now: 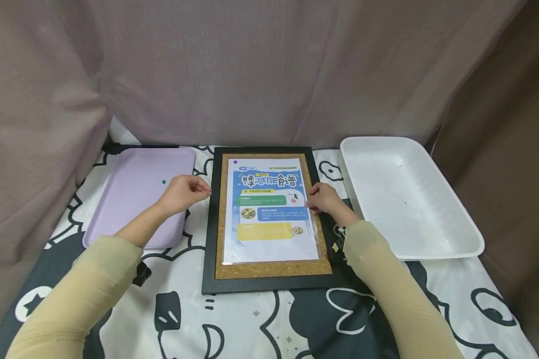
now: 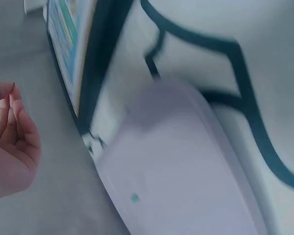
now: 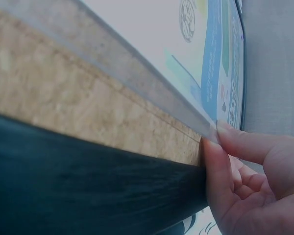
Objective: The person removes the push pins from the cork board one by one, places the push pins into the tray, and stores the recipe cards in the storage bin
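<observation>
A laminated poster (image 1: 269,249) lies on a black-framed cork board (image 1: 274,270), with a purple thumbtack (image 1: 235,162) at its top left corner. My right hand (image 1: 325,198) pinches the poster's right edge between thumb and fingertip; in the right wrist view that plastic edge (image 3: 152,81) is lifted off the cork. Over the board's left frame, my left hand (image 1: 185,193) holds its thumb and fingertips together. A tiny dark tip (image 2: 13,83) shows between them in the left wrist view, seemingly of a thumbtack mostly hidden by the fingers. A green thumbtack (image 1: 163,182) lies on the lilac tray (image 1: 130,199).
To the right stands a deep white tray (image 1: 408,199) with a few small specks inside. The patterned tablecloth (image 1: 242,324) covers the table. Grey-brown curtains (image 1: 233,70) hang behind the board and along both sides.
</observation>
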`<state>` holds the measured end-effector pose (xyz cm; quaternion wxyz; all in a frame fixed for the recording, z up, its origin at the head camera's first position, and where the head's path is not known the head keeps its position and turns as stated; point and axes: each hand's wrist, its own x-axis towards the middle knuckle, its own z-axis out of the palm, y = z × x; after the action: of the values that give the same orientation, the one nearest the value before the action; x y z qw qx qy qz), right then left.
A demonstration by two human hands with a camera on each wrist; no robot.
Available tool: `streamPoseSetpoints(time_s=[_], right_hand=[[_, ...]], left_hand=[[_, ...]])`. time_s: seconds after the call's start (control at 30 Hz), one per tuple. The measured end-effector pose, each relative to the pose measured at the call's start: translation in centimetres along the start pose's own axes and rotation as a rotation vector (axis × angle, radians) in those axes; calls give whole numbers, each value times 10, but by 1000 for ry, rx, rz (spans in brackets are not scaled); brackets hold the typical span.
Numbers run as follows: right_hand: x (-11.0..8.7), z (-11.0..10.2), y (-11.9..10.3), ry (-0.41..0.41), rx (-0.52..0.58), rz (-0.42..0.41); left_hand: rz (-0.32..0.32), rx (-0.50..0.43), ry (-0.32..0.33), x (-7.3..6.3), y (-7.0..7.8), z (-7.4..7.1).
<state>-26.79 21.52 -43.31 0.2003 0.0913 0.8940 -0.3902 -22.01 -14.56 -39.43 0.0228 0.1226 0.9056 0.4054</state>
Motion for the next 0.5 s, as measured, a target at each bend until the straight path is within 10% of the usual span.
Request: streamPoseSetpoints(time_s=[0.5], right_hand=[[-1, 0, 0, -8, -4, -2]], left_hand=[[-159, 105, 174, -12, -65, -46]])
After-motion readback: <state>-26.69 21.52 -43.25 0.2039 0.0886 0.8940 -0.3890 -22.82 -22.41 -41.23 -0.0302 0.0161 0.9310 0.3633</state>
